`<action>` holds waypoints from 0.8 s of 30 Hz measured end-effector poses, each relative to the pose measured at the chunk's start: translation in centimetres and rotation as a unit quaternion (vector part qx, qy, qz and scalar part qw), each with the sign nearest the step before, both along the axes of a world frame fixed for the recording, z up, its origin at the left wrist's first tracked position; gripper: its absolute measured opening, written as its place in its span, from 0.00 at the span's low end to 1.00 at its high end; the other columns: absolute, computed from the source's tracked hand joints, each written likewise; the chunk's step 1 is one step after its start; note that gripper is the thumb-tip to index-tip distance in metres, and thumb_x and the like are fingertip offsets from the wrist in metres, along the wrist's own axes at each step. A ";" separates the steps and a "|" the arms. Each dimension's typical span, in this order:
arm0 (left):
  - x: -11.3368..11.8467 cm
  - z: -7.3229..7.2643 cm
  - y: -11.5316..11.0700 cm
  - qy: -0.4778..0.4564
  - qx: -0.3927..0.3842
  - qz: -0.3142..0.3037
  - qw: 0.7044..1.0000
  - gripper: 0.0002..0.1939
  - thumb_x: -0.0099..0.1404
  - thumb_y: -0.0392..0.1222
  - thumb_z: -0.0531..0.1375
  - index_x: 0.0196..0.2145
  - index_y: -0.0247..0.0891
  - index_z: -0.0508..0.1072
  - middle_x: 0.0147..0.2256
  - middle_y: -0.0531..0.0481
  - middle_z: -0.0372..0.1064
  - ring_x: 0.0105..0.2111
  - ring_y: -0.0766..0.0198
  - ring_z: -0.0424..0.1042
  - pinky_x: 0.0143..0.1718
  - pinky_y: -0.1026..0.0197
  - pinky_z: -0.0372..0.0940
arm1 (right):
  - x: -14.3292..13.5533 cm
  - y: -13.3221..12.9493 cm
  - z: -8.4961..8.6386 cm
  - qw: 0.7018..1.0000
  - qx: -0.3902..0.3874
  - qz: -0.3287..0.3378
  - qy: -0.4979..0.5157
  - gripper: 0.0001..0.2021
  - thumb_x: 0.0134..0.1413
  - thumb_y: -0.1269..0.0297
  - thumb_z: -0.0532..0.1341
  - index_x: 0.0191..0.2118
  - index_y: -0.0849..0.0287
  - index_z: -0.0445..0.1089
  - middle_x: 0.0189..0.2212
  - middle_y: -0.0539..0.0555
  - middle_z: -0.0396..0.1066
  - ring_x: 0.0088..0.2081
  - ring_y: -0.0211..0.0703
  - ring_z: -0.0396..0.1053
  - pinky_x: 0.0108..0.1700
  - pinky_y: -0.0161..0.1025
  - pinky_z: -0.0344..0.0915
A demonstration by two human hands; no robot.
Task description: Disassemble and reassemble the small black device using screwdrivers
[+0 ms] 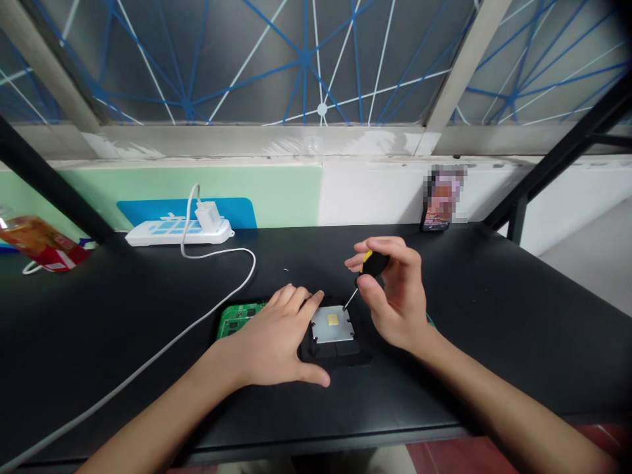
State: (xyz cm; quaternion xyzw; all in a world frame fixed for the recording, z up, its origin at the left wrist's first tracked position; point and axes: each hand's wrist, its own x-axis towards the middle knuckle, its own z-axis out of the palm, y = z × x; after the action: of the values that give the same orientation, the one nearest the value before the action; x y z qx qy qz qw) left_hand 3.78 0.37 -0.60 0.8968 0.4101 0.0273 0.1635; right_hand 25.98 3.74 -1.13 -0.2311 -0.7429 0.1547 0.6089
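A silver metal plate (323,329) with a small yellowish square (332,320) on it lies in a black housing (340,355) near the middle of the table. My left hand (276,339) rests with fingers spread on the housing's left side, covering part of a green circuit board (236,320). Held in my right hand (397,296) is a black and yellow screwdriver (375,263), gripped between thumb and fingers. Its thin shaft slants down to the plate's upper right corner, where the tip meets a screw spot. A sliver of green shows behind my right wrist.
On the black table (148,316), a white cable (168,347) runs from a charger (208,216) on a power strip (178,233) to the lower left. A phone (439,201) leans on the back wall. At far left lies a bottle (42,242). Black frame bars (548,151) slant at both sides.
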 end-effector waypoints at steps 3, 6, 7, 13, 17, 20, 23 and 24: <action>0.0 -0.1 0.0 0.002 0.004 -0.001 1.000 0.59 0.57 0.73 0.63 0.72 0.35 0.47 0.62 0.34 0.58 0.64 0.35 0.55 0.66 0.36 0.50 | 0.1 0.3 0.0 1.000 0.015 -0.014 -0.009 0.27 0.58 0.71 0.65 0.60 0.45 0.63 0.47 0.53 0.61 0.40 0.42 0.72 0.44 0.48 0.71; 0.1 0.0 0.0 0.005 0.003 -0.001 1.000 0.59 0.57 0.73 0.64 0.72 0.34 0.47 0.62 0.33 0.58 0.64 0.35 0.54 0.66 0.36 0.49 | 0.2 0.6 -0.2 0.998 0.038 -0.050 -0.011 0.26 0.57 0.72 0.67 0.58 0.45 0.64 0.43 0.51 0.62 0.38 0.41 0.70 0.40 0.46 0.69; 0.2 0.0 0.0 0.006 0.001 0.000 1.000 0.60 0.57 0.72 0.64 0.72 0.32 0.47 0.63 0.32 0.57 0.64 0.34 0.54 0.66 0.36 0.49 | 0.2 0.6 -0.3 0.997 0.041 -0.062 -0.008 0.25 0.57 0.72 0.66 0.58 0.45 0.65 0.42 0.51 0.63 0.37 0.41 0.69 0.39 0.46 0.69; 0.1 0.0 0.1 0.005 -0.007 0.000 1.000 0.61 0.57 0.73 0.64 0.72 0.29 0.47 0.63 0.31 0.57 0.65 0.34 0.53 0.66 0.36 0.49 | -0.2 0.1 -0.3 0.998 -0.006 -0.049 0.039 0.23 0.66 0.71 0.58 0.63 0.45 0.59 0.43 0.52 0.68 0.39 0.41 0.73 0.41 0.46 0.73; 0.1 0.3 0.0 0.011 -0.004 -0.001 1.000 0.61 0.57 0.73 0.64 0.72 0.28 0.48 0.63 0.31 0.57 0.64 0.35 0.54 0.66 0.37 0.49 | -0.2 -0.2 -0.2 0.997 -0.025 0.013 0.068 0.17 0.70 0.68 0.51 0.61 0.50 0.61 0.45 0.55 0.73 0.42 0.44 0.76 0.43 0.48 0.74; 0.2 0.4 -0.1 0.019 -0.005 -0.001 1.000 0.61 0.57 0.73 0.64 0.72 0.28 0.47 0.63 0.32 0.57 0.64 0.35 0.54 0.66 0.37 0.49 | -0.1 -0.1 -0.3 0.997 -0.023 0.019 0.065 0.15 0.70 0.66 0.52 0.59 0.50 0.63 0.49 0.57 0.72 0.43 0.45 0.76 0.43 0.49 0.73; 0.2 0.4 -0.1 0.018 -0.005 0.001 1.000 0.61 0.57 0.73 0.63 0.72 0.30 0.47 0.63 0.32 0.57 0.64 0.35 0.54 0.66 0.37 0.49 | -0.1 0.2 -0.4 0.999 0.007 -0.013 0.041 0.16 0.66 0.66 0.58 0.58 0.49 0.64 0.48 0.55 0.66 0.40 0.43 0.75 0.41 0.48 0.72; 0.1 0.4 0.0 0.016 -0.004 0.001 1.000 0.60 0.57 0.73 0.63 0.72 0.30 0.47 0.63 0.32 0.57 0.64 0.35 0.54 0.66 0.37 0.49 | -0.1 0.3 -0.4 0.999 0.015 -0.028 0.034 0.17 0.65 0.67 0.60 0.57 0.48 0.65 0.47 0.54 0.64 0.39 0.43 0.74 0.40 0.48 0.72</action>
State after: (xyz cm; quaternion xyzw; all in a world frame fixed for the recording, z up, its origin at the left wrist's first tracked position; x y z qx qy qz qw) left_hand 3.93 0.32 -0.23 0.8962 0.4135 0.0120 0.1604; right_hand 25.91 4.01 -1.56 -0.2370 -0.7173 0.1344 0.6414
